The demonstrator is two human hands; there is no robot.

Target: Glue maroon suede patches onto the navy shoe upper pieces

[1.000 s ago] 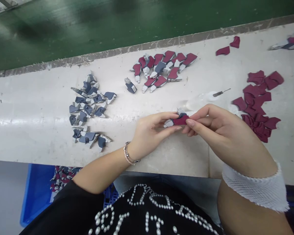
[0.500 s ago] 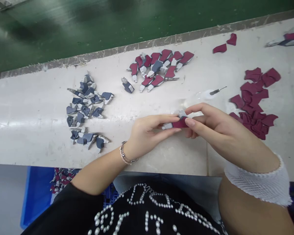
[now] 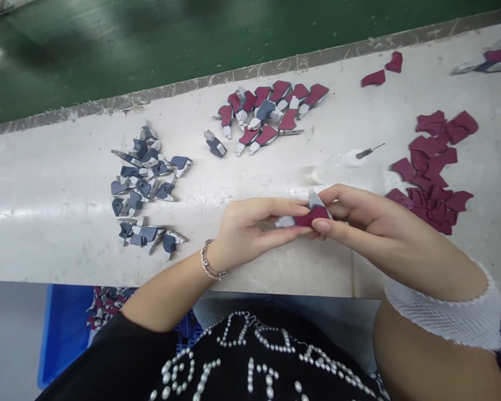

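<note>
A small grey part with a maroon cover (image 3: 313, 215) is pinched between both hands near the table's front half. My left hand (image 3: 250, 228) is closed on its left side, thumb and fingers above and below it. Fingers of my right hand (image 3: 359, 223) close round its right end. Maroon pieces (image 3: 432, 167) lie in a pile to the right. Blue-grey parts (image 3: 144, 184) are spread at the left. Grey parts with maroon covers (image 3: 271, 111) form a group behind the hands, and a single blue-grey part (image 3: 215, 144) lies beside them.
A clear bottle with a thin dark needle tip (image 3: 364, 153) lies behind my right hand. Two maroon pieces (image 3: 373, 78) and another assembled part (image 3: 496, 58) are at the back right. Below the front edge of the table (image 3: 58, 234) stands a blue bin (image 3: 62, 334) of mixed parts.
The held part has turned slightly, showing more of its maroon face and its grey upper end. My right hand's fingers have shifted a little down around it.
</note>
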